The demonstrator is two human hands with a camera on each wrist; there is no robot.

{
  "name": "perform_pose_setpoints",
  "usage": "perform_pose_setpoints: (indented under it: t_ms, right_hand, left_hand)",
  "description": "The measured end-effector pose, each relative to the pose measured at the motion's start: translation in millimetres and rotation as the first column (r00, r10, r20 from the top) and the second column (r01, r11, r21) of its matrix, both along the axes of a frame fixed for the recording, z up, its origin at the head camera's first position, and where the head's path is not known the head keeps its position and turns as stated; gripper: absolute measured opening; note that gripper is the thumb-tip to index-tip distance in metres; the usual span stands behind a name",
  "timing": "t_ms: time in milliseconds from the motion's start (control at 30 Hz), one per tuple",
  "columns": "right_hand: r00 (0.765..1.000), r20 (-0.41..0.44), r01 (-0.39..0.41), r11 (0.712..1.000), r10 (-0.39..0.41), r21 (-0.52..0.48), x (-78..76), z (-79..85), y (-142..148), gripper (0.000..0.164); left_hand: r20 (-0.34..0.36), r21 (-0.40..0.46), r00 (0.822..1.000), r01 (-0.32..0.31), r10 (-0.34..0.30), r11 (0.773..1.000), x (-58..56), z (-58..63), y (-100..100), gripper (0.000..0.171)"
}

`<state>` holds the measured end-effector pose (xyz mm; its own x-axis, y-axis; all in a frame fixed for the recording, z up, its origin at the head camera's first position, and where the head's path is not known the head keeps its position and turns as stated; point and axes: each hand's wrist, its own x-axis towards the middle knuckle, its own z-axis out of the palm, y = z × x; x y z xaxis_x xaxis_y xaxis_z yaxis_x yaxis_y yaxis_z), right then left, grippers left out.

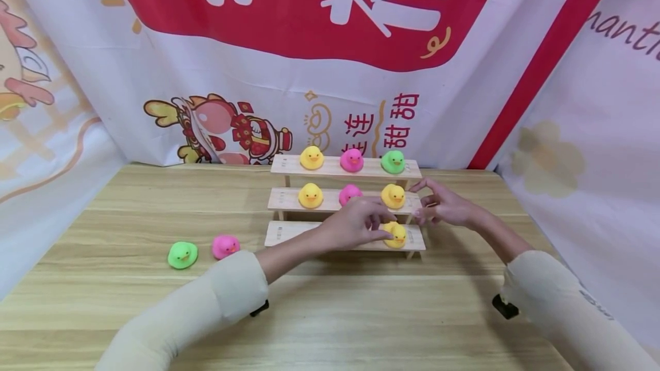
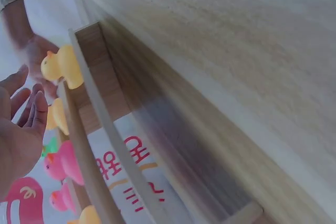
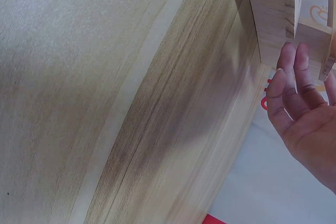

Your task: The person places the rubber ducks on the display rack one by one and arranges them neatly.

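A three-tier wooden stand (image 1: 296,232) holds several small rubber ducks. My left hand (image 1: 356,223) reaches over the bottom tier, thumb and fingers spread about a yellow duck (image 1: 396,235) at its right end. In the left wrist view, that duck (image 2: 64,66) stands on the plank, with the fingers of my left hand (image 2: 21,124) loosely bent and a gap between them and it. My right hand (image 1: 444,206) is at the stand's right end, by the middle tier. In the right wrist view, its relaxed fingers (image 3: 291,85) come right up to the plank ends.
Yellow, pink (image 1: 352,160) and green (image 1: 393,161) ducks line the top tier; the middle tier bears two yellow ducks and a pink one. Left of the stand, a green duck (image 1: 183,255) and a pink duck (image 1: 226,247) lie on the wooden table (image 1: 129,205). A printed cloth (image 1: 289,82) hangs behind.
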<state>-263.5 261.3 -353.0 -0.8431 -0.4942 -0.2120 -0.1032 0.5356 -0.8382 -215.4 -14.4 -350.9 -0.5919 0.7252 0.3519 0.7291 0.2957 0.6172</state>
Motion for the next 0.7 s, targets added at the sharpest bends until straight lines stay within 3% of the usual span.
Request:
perform_pose_setpoints:
  t_ms: [300,700]
  right_hand:
    - [1.000,-0.002,0.002,1.000,-0.002,0.015,0.0,0.9,-0.3,0.052]
    - [1.000,-0.002,0.003,1.000,-0.003,0.022,0.2,1.0,-0.5,0.052]
  left_hand:
    - [-0.017,-0.051,0.999,0.049,-0.050,0.998,6.6,10.0,-30.5,0.021]
    - [0.031,-0.105,0.999,0.047,-0.044,0.993,11.8,11.0,-82.4,0.017]
